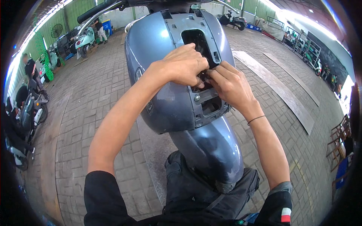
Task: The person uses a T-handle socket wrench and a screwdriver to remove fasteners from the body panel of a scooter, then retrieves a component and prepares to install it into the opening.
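In front of me stands a blue-grey scooter; its front body panel (158,101) has an open dark cavity (194,37) down the middle. My left hand (184,66) reaches over the cavity from the left, with its fingers curled and the thumb pointing down into it. From the right, my right hand (230,83) meets it at the cavity's edge, its fingertips pinched together. Both sets of fingertips almost touch, and what they grip is small, dark and mostly hidden. Below them sit a round bolt (197,97) and a second, smaller opening (211,106).
The scooter's front fender (211,150) juts toward me between my knees. A handlebar grip (91,12) sticks out at the upper left. Metal plates (277,88) lie on the brick floor (94,101). Other scooters (85,41) and people stand farther back, and wooden chairs (339,132) at the right.
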Demonstrator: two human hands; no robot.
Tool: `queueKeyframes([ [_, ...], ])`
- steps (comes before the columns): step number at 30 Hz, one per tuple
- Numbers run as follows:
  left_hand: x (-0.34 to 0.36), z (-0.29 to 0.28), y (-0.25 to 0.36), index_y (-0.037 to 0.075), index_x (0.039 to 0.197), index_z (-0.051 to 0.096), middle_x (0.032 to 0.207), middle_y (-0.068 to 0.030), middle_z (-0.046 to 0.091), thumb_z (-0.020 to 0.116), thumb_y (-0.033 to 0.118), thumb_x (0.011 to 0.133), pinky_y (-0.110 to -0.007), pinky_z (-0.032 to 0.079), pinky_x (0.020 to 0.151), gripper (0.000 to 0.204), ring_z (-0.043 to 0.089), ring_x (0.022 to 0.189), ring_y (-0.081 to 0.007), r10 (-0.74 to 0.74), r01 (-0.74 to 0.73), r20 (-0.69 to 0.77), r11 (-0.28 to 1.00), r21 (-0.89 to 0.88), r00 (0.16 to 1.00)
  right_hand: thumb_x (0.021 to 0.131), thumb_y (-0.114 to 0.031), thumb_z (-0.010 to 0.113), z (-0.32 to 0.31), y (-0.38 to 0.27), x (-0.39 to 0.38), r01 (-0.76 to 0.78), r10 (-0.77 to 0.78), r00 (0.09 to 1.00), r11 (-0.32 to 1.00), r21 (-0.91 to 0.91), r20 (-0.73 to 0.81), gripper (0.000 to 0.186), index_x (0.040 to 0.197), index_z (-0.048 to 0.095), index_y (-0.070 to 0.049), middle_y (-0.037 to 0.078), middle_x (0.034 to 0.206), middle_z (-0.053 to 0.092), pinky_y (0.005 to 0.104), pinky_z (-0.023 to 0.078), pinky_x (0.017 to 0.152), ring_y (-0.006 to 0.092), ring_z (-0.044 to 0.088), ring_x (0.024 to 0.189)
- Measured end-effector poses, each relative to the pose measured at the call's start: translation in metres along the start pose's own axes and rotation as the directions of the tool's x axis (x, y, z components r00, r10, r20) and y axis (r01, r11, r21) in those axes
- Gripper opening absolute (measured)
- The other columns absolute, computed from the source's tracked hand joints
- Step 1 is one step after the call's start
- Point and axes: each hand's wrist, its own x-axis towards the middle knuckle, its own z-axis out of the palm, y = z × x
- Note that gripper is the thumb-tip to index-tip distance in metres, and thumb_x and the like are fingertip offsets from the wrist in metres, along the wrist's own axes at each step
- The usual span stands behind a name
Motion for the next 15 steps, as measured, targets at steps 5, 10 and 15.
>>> queueKeyframes([
  [5, -0.0024, 0.0039, 0.0008, 0.008, 0.093, 0.082, 0.072, -0.0109, 0.071, 0.089, 0.043, 0.072, -0.039, 0.042, 0.084, 0.042, 0.061, 0.076, -0.0292, -0.039, 0.033, -0.087, 0.998, -0.059, 0.995, 0.078, -0.003, 0.075, 0.0025, -0.0009, 0.0006, 0.008, -0.009, 0.999, 1.0, -0.03, -0.032, 0.021, 0.097, 0.067, -0.003, 0.007, 0.091, 0.063, 0.0409, 0.056, 0.083, 0.0275, 0.063, 0.096],
  [10, -0.0029, 0.0023, 0.001, 0.009, 0.098, 0.082, 0.071, -0.0107, 0.072, 0.089, 0.045, 0.071, -0.038, 0.042, 0.083, 0.046, 0.061, 0.074, -0.0289, -0.029, 0.025, -0.088, 0.999, -0.047, 0.996, 0.075, -0.003, 0.076, 0.0028, -0.0011, 0.0018, -0.008, 0.007, 1.0, 0.998, -0.063, -0.021, 0.023, 0.095, 0.066, -0.004, 0.007, 0.092, 0.064, 0.041, 0.055, 0.083, 0.0272, 0.064, 0.097],
  [15, -0.0032, 0.0023, 0.0014, 0.009, 0.099, 0.083, 0.072, -0.011, 0.072, 0.089, 0.046, 0.071, -0.038, 0.042, 0.084, 0.046, 0.063, 0.075, -0.0282, -0.042, 0.039, -0.079, 0.998, -0.04, 0.996, 0.069, -0.002, 0.075, 0.0042, -0.0005, 0.0017, 0.019, -0.023, 0.998, 0.997, -0.068, -0.055, 0.026, 0.093, 0.065, -0.005, 0.007, 0.091, 0.064, 0.0407, 0.055, 0.081, 0.0269, 0.063, 0.096],
])
